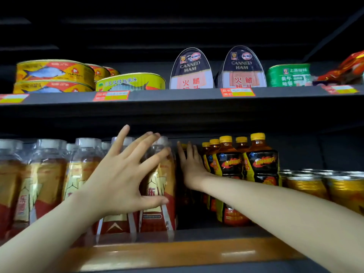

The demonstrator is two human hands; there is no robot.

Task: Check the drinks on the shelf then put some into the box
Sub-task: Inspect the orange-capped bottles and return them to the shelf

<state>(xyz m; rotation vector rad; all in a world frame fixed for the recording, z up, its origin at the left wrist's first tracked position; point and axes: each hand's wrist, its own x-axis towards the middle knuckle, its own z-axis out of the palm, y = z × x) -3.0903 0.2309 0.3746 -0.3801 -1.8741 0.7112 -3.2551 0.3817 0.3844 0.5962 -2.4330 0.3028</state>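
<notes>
The left hand [126,174], fingers spread, faces the upright clear plastic bottle with a red-and-gold label [159,194]. The right hand [192,166], fingers straight, lies flat beside the dark yellow-capped bottles [260,160].

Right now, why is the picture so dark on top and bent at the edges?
Head view: little light reaches above the upper shelf; the wide lens bows its front edge; the left hand has motion-smeared fingertips; glare streaks the wooden lip below.

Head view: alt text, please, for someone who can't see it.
Both hands reach into the lower shelf: the left hand, spread wide, at a red-and-gold bottle; the right hand, held flat, beside yellow-capped bottles. Above sit canned fish and ham.
</notes>
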